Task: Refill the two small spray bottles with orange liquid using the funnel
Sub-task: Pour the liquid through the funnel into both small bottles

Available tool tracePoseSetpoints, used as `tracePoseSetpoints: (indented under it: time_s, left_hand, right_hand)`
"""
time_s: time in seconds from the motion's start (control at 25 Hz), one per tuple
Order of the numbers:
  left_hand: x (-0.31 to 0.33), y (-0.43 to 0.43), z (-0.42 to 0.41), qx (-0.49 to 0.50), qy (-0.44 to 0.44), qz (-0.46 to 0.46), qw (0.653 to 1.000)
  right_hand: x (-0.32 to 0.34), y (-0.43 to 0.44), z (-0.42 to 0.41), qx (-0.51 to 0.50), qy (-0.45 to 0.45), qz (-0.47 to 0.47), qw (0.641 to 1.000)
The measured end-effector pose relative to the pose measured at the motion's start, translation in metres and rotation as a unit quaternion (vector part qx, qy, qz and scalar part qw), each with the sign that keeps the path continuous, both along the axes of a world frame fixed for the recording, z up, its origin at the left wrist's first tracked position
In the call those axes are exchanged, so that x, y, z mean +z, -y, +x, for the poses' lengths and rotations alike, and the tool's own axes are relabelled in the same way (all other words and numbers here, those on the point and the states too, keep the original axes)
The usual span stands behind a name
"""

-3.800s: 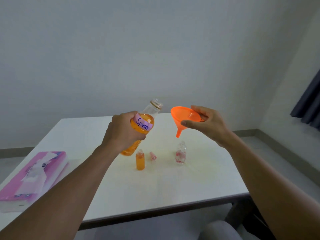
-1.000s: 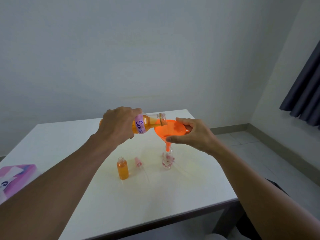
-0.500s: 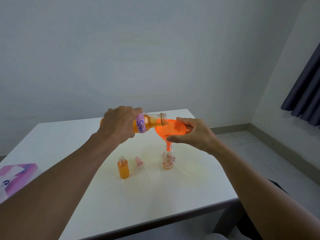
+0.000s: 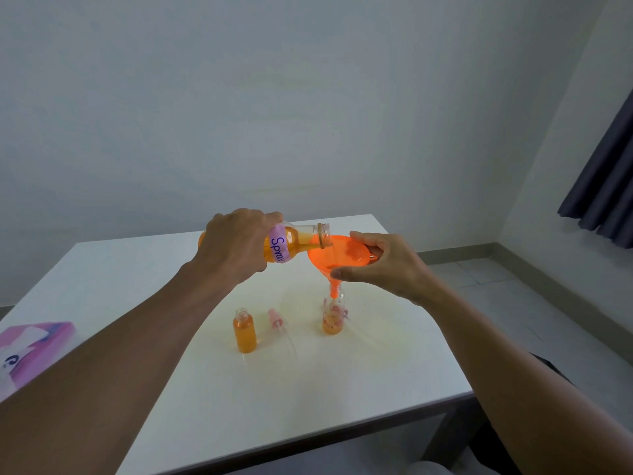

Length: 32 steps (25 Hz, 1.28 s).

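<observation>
My left hand (image 4: 236,245) grips the big clear bottle (image 4: 294,243) of orange liquid with a pink "Spray" label, tipped nearly flat with its mouth over the orange funnel (image 4: 339,257). My right hand (image 4: 383,265) pinches the funnel's rim; the spout sits in the neck of the small spray bottle (image 4: 333,320) with pink flowers, which holds a little orange liquid at its bottom. The other small spray bottle (image 4: 244,332) stands to the left, uncapped and full of orange liquid. A pink spray head (image 4: 275,318) with its clear tube lies between the two.
All of this is on a white table (image 4: 394,378). A pink tissue pack (image 4: 30,347) lies at its left edge. A dark curtain (image 4: 606,186) hangs at the right, and the table's front edge runs close to my body.
The big bottle has tipped a little further over the funnel, and the orange level in the flowered small bottle has risen. Both hands stay where they were.
</observation>
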<state>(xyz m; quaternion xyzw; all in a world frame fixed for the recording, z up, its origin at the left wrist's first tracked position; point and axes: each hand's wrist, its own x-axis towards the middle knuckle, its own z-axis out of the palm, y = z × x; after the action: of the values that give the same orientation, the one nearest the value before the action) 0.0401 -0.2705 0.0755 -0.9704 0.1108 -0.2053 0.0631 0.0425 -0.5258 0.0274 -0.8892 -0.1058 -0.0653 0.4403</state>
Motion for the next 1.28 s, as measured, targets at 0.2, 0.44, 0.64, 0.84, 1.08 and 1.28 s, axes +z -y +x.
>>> tracePoseSetpoints:
  time_s: [0.2, 0.44, 0.64, 0.84, 1.08, 1.28]
  left_hand:
    - [-0.0011, 0.0001, 0.0004, -0.002, 0.004, 0.003, 1.000]
    - [-0.0010, 0.0013, 0.0005, -0.005, -0.001, -0.004, 1.000]
    - [-0.0019, 0.0010, 0.0022, -0.006, 0.004, -0.006, 1.000]
    - [-0.0015, 0.0009, 0.0025, -0.007, 0.009, -0.002, 1.000]
    - [0.0012, 0.0016, 0.0023, -0.010, 0.012, -0.002, 1.000]
    - [0.0030, 0.0016, 0.0015, -0.012, 0.014, -0.001, 1.000]
  right_hand:
    - [-0.0001, 0.0002, 0.0003, 0.003, 0.002, -0.009, 1.000]
    - [-0.0002, 0.0000, 0.0011, 0.004, 0.004, -0.011, 1.000]
    - [-0.0005, 0.0000, 0.0020, 0.001, 0.005, -0.010, 1.000]
    - [0.0005, 0.0007, 0.0025, 0.002, 0.005, -0.014, 1.000]
    - [0.0017, -0.0002, 0.0023, 0.002, 0.007, -0.006, 1.000]
    - [0.0022, -0.0010, 0.0016, 0.002, 0.009, -0.014, 1.000]
